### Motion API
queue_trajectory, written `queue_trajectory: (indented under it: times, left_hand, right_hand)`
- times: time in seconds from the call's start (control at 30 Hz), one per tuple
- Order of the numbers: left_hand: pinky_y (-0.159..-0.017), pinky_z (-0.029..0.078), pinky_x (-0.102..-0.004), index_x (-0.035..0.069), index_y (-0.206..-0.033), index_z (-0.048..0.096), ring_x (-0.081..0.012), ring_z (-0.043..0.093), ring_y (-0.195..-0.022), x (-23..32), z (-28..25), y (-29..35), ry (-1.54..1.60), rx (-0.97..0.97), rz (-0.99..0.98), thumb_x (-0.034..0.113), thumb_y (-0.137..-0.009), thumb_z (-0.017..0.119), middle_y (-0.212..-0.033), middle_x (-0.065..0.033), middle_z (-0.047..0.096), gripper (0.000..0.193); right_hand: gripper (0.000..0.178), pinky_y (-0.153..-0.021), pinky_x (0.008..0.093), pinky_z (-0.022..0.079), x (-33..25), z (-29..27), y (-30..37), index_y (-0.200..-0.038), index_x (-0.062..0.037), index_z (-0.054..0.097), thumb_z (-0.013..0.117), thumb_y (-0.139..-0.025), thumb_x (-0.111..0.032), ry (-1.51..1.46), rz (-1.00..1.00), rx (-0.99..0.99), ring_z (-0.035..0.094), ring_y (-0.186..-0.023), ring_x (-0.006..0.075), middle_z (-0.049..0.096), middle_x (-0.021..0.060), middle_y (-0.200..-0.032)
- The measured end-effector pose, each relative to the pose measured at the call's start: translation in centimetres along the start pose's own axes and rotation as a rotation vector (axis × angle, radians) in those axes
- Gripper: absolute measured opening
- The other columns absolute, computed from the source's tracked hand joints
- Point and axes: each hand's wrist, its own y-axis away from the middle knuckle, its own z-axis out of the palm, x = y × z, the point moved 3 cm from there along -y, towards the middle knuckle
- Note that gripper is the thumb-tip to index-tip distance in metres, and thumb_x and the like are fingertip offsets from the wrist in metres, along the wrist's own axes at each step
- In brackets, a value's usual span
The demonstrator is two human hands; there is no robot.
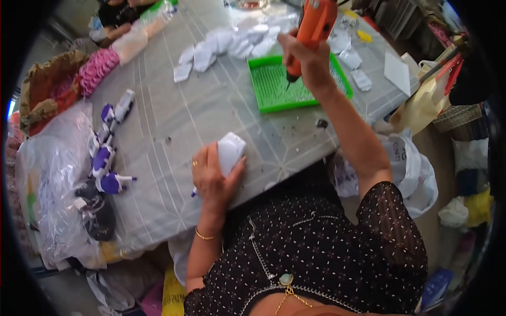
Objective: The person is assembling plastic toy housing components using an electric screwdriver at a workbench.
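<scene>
"So, where is the right hand (312,59)?"

"Above the green tray (287,107), closed round the grip of an orange power screwdriver (318,22). Its bit points down over the small metallic pieces (303,92) inside; whether the tip touches them, I can't tell."

"And the left hand (212,171)?"

"On the tray's near side and off to its left, fingers and thumb curled about a white plastic piece (230,150). A purple tip (194,191) shows beside that hand."

"What else lies about the tray?"

"Plenty of white pieces (213,46) spread leftward from its far edge, overlapping one another. Another white piece (361,79) sits just beside its right edge, and a small dark bit (321,124) lies near its near edge."

"Farther off?"

"Well to the left of the tray, purple-and-white items (103,162) lie in a row, with a bundle of pink rings (99,69) beyond them. A flat white sheet (396,72) lies to the tray's right."
</scene>
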Motion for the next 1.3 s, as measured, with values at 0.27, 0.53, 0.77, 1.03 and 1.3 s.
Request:
queue_trajectory:
  times: [0.27,0.53,0.77,1.03,1.3]
  left_hand:
    - [-0.092,0.049,-0.0478,-0.003,-0.128,0.061,-0.0392,0.060,-0.104,-0.5,0.5,0.9,-0.021,-0.049,-0.005,0.035,-0.076,0.086,-0.118,-0.0201,0.063,0.068]
    - [-0.092,0.049,-0.0480,-0.003,-0.128,0.061,-0.0389,0.060,-0.105,-0.7,0.4,1.0,-0.012,-0.067,-0.017,0.033,-0.075,0.086,-0.117,-0.0200,0.064,0.069]
    - [-0.092,0.049,-0.0475,-0.003,-0.128,0.061,-0.0386,0.061,-0.105,-0.8,0.7,0.7,0.001,-0.067,-0.033,0.033,-0.075,0.086,-0.118,-0.0202,0.064,0.069]
    - [-0.092,0.049,-0.0470,-0.002,-0.129,0.061,-0.0375,0.061,-0.107,-0.9,0.7,0.8,-0.004,-0.073,-0.039,0.034,-0.074,0.087,-0.119,-0.0195,0.064,0.071]
    - [-0.092,0.049,-0.0468,-0.002,-0.130,0.061,-0.0374,0.060,-0.107,-1.0,0.8,0.9,-0.006,-0.075,-0.047,0.035,-0.074,0.087,-0.119,-0.0191,0.063,0.072]
  right_hand:
    - [0.017,-0.047,0.0241,0.042,1.7,2.1,1.5,-0.089,-0.0064,0.061,0.075,-0.091,-0.017,-0.123,0.158,-0.062,0.051,-0.049,0.0082,0.059,0.0014,-0.065]
    - [0.014,-0.045,0.0233,0.039,3.2,2.2,1.0,-0.087,-0.0060,0.061,0.073,-0.090,-0.012,-0.120,0.031,-0.024,0.050,-0.046,0.0085,0.058,0.0015,-0.062]
    - [0.014,-0.049,0.0232,0.042,4.1,3.0,-0.3,-0.084,-0.0062,0.061,0.072,-0.090,-0.012,-0.392,-0.469,-0.344,0.053,-0.050,0.0083,0.058,0.0004,-0.061]
    - [0.015,-0.050,0.0233,0.043,5.2,3.1,-0.2,-0.084,-0.0064,0.061,0.072,-0.090,-0.013,-0.253,-0.306,-0.223,0.054,-0.051,0.0084,0.057,-0.0001,-0.062]
    - [0.015,-0.051,0.0239,0.045,4.2,3.1,1.3,-0.089,-0.0062,0.060,0.072,-0.091,-0.014,-0.115,-0.089,-0.094,0.055,-0.051,0.0089,0.057,-0.0004,-0.063]
